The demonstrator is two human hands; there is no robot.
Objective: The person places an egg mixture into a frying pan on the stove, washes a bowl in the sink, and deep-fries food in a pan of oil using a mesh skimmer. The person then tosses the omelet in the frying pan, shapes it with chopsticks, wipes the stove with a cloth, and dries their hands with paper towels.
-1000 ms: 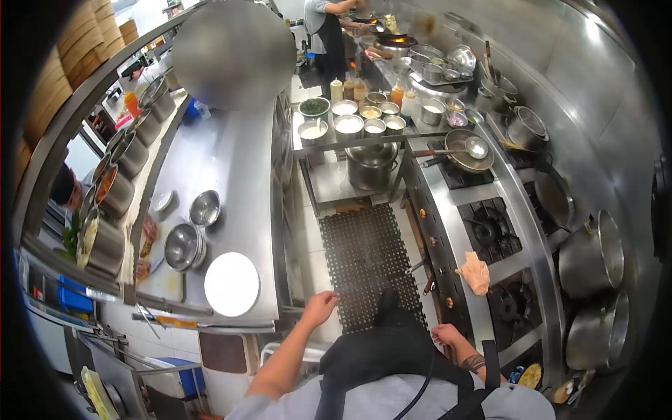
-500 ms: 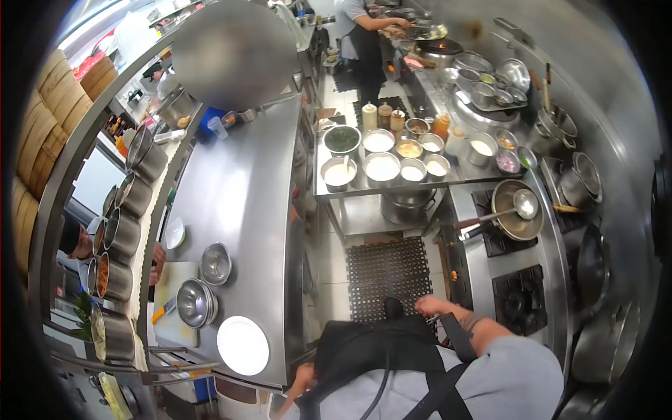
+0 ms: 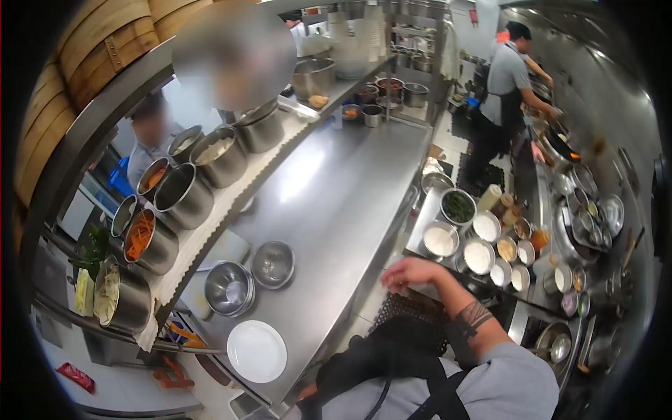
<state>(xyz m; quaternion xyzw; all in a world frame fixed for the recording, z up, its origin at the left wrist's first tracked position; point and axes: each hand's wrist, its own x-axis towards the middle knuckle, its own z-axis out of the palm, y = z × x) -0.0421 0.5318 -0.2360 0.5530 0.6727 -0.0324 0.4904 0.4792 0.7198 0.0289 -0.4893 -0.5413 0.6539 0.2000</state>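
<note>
My right hand [image 3: 406,273] is raised in front of my body, over the gap between the steel counter [image 3: 315,224] and the stove side. Its fingers are loosely bent and apart, with nothing visible in them. Only a sliver of my left hand [image 3: 306,392] shows beside the black apron, near the counter's front corner; its fingers are hidden. On the counter, closest to that hand, lies a white plate [image 3: 257,351]. Beyond it are a stack of steel bowls [image 3: 229,288] and a single steel bowl [image 3: 273,264].
Steel pots, one holding carrot strips [image 3: 141,235], line the shelf at left. Tubs of white contents [image 3: 479,256] and a pot of greens [image 3: 458,206] stand on the right-hand table. A co-worker [image 3: 507,84] stands at the far stove. Another person [image 3: 148,133] is behind the shelf.
My view has swung left, bringing the shelf pots closer. My right hand has risen from beside the apron and reached forward toward the counter. The plate and bowls remain on the counter.
</note>
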